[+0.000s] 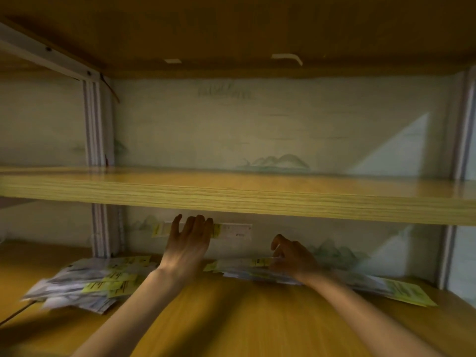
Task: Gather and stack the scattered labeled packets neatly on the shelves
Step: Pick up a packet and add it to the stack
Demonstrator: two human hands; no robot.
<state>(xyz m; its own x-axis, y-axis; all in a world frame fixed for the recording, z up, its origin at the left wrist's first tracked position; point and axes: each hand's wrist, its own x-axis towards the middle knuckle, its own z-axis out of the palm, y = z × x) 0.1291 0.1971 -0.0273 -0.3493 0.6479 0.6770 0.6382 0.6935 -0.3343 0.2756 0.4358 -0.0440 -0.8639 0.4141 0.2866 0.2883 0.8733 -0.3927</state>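
On the lower shelf [231,318] lie clear packets with yellow labels. One loose heap [85,284] spreads at the left. A flatter row of packets [247,269] runs along the back toward the right, ending in a yellow-labeled packet [409,292]. My left hand [189,240] is raised with fingers spread in front of a packet [231,231] standing against the back wall, just under the middle shelf; whether it grips that packet I cannot tell. My right hand [292,256] is curled on the back row, fingers pinching packets there.
The middle shelf board [257,199] juts out just above my hands, its top bare. Grey metal uprights [100,228] stand at the left, and another upright [447,253] at the right. A painted wall closes the back.
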